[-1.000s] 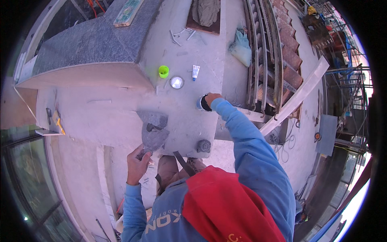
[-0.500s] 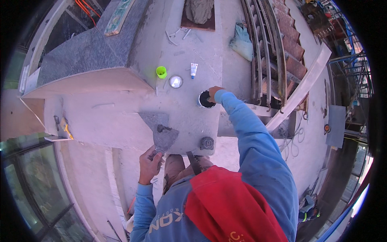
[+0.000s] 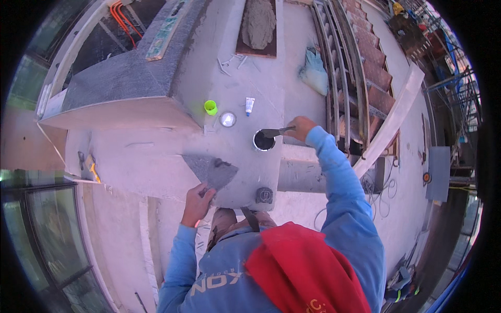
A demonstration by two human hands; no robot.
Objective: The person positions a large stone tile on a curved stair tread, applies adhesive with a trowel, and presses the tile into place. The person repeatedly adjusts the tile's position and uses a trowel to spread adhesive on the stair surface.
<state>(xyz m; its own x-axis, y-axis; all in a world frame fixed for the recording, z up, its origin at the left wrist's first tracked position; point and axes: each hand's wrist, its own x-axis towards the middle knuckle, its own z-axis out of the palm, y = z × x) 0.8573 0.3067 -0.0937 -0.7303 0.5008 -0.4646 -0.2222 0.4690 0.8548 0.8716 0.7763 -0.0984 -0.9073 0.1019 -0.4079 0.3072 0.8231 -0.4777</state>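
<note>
My left hand grips a flat grey putty knife by its near end, with a dab of dark paste on the blade. My right hand is closed on the handle of a narrow spatula. The spatula lies level across the mouth of an open can, which holds dark paste. Behind the can are a round metal lid, a white tube with a blue cap and a lime-green cup.
A tape measure sits at the slab's near edge. Far off lies a board with grey mortar. Metal rails and rusty steps stand right. A dark stone-clad block rises left, beyond a yellow-handled tool.
My right hand has drawn up and right from the can, bringing the spatula into sight. The putty knife in my left hand has shifted slightly right.
</note>
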